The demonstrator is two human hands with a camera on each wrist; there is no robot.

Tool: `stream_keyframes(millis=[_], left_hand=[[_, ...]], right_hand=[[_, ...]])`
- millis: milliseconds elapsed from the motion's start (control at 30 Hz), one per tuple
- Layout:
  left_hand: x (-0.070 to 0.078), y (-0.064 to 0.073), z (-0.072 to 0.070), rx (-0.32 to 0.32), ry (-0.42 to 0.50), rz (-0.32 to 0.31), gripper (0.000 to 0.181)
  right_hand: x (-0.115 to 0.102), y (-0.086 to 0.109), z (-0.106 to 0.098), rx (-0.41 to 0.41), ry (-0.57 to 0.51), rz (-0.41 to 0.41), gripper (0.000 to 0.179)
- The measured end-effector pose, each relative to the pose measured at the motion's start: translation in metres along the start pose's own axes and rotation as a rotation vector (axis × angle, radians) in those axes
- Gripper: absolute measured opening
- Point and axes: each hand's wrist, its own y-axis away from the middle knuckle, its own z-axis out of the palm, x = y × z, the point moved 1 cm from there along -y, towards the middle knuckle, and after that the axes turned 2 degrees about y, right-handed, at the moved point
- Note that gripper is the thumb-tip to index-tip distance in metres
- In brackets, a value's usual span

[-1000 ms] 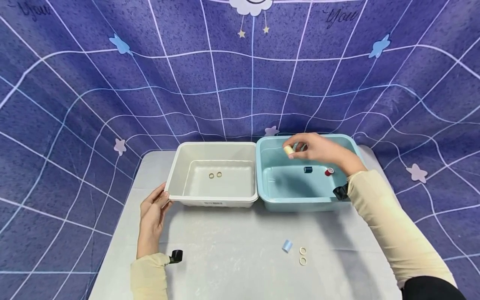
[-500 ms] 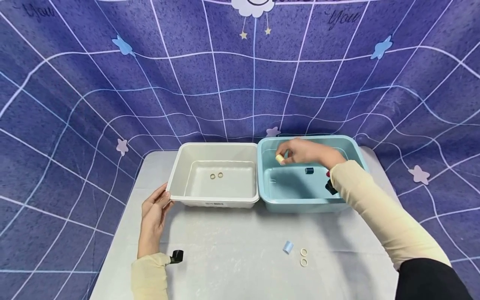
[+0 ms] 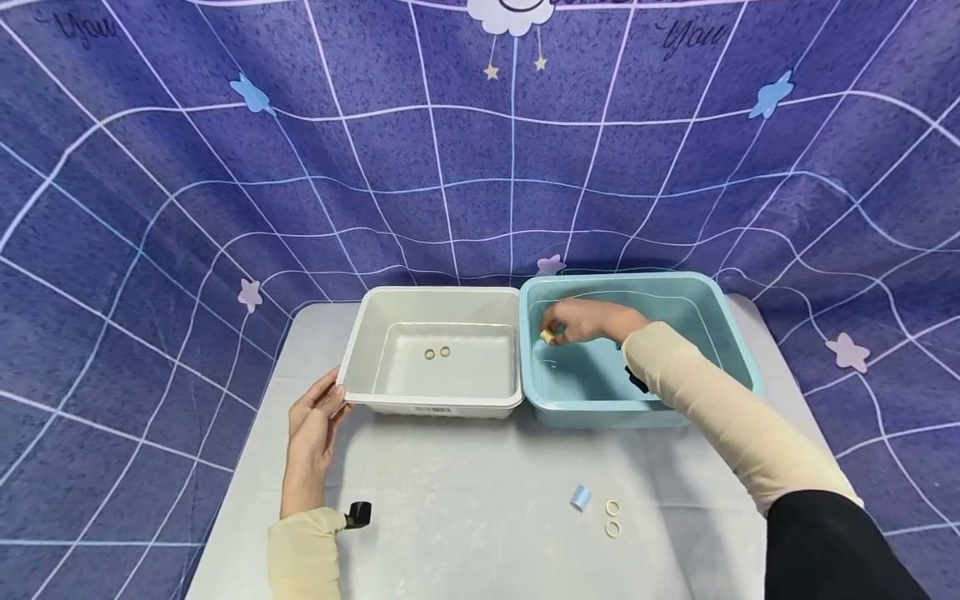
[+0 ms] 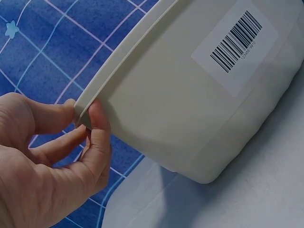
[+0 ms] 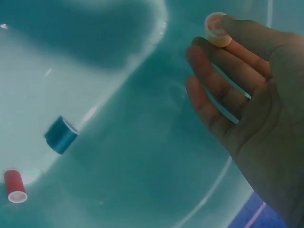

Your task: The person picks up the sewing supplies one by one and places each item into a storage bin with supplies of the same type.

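My left hand pinches the near left corner of the off-white plastic bin, thumb and fingers meeting on its rim in the left wrist view. Inside the light blue bin, toward its left side, my right hand holds a pale yellow thread spool between thumb and fingers, above the floor. A dark teal-blue spool and a red spool lie in that bin; in the head view my arm mostly hides them.
Two small rings lie in the off-white bin. On the white-covered table in front are a light blue spool and two cream rings. The bins stand side by side before a purple curtain.
My right hand has moved left and lower into the light blue bin with the yellow spool. The red spool has gone out of sight behind my sleeve. My left hand keeps its grip.
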Motion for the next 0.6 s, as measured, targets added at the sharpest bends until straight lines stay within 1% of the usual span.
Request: stream_keyframes(millis=[133,233,400,500,600], left_hand=[[0.0,0.001,0.0,-0.001,0.0,0.0,0.054],[0.001,0.001,0.0,-0.001,-0.002,-0.002,0.054],[0.001,0.001,-0.001,0.004,-0.001,0.006,0.054],[0.001,0.001,0.0,0.006,-0.005,0.01,0.053],[0.001,0.002,0.0,0.001,-0.013,0.011,0.053]], right_hand=[[0.001,-0.009,0.009,-0.033,0.023,0.026,0.005],[0.001,-0.015,0.015,-0.039,0.067,0.037,0.008],[0.001,-0.027,0.025,-0.011,0.14,0.052,0.014],[0.001,-0.032,0.031,-0.017,0.17,0.08,0.014],[0.003,-0.035,0.035,-0.024,0.173,0.125,0.018]])
